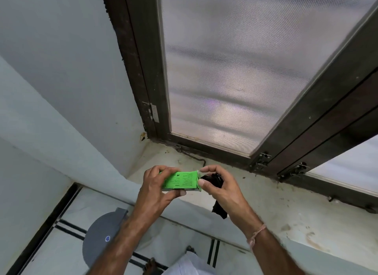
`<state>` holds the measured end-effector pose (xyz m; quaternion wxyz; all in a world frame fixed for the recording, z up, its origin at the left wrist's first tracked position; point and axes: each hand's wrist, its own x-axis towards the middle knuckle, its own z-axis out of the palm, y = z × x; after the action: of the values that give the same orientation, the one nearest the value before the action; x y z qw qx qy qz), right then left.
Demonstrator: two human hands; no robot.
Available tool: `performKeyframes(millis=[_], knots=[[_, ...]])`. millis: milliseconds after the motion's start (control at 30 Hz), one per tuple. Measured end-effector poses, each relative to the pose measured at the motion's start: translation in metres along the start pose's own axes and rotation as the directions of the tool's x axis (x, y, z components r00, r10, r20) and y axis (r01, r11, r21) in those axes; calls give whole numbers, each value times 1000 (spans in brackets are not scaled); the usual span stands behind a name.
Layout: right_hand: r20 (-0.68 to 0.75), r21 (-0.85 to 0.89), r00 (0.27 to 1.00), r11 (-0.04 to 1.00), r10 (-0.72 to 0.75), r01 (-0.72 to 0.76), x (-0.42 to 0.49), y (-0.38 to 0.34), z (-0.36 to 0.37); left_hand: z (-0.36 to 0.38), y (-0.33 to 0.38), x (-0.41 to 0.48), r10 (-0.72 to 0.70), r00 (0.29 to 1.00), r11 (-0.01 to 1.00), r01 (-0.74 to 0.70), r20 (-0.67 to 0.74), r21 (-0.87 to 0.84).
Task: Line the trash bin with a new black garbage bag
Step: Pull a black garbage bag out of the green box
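My left hand [157, 189] grips a small bright green box [180, 181] of garbage bags, held level above the window sill. At the box's right end my right hand [219, 187] holds a bunched black garbage bag [212, 180], and part of the bag hangs down behind that hand, its tail showing below the wrist. The grey trash bin [102, 235] with its round lid stands on the floor below, partly hidden by my left forearm.
A stained pale window sill [286, 213] runs under a dark-framed window with mesh screens [235, 70]. A light wall [61, 80] closes the left side. The tiled floor [67, 252] has dark stripes. My foot [151, 264] shows near the bottom edge.
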<state>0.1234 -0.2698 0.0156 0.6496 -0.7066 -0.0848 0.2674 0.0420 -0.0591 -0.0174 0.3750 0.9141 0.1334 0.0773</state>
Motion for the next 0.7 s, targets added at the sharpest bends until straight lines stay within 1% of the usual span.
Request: performKeyframes(millis=[133, 233, 367, 433, 533, 600, 700], knots=[[-14, 29, 1000, 1000, 12, -12, -1, 6, 2, 5, 0, -1, -58, 998, 997, 57, -26, -42], [-49, 53, 999, 999, 10, -7, -2, 10, 8, 8, 2, -3, -60, 998, 996, 58, -24, -75], [-77, 63, 997, 998, 8, -3, -1, 15, 11, 11, 1, 0, -90, 995, 994, 87, -42, -73], [-38, 73, 999, 997, 11, -9, 1, 17, 11, 12, -2, 3, -105, 992, 994, 103, -63, -46], [35, 25, 998, 998, 55, -55, 10, 19, 12, 15, -12, 14, -110, 991, 993, 113, -72, 34], [36, -3, 995, 995, 97, -97, 21, 22, 13, 17, -20, 24, -89, 995, 992, 92, -42, 89], [29, -119, 990, 984, 140, -135, 36, 30, 15, 21, -30, 36, -60, 998, 983, 58, 5, 174]])
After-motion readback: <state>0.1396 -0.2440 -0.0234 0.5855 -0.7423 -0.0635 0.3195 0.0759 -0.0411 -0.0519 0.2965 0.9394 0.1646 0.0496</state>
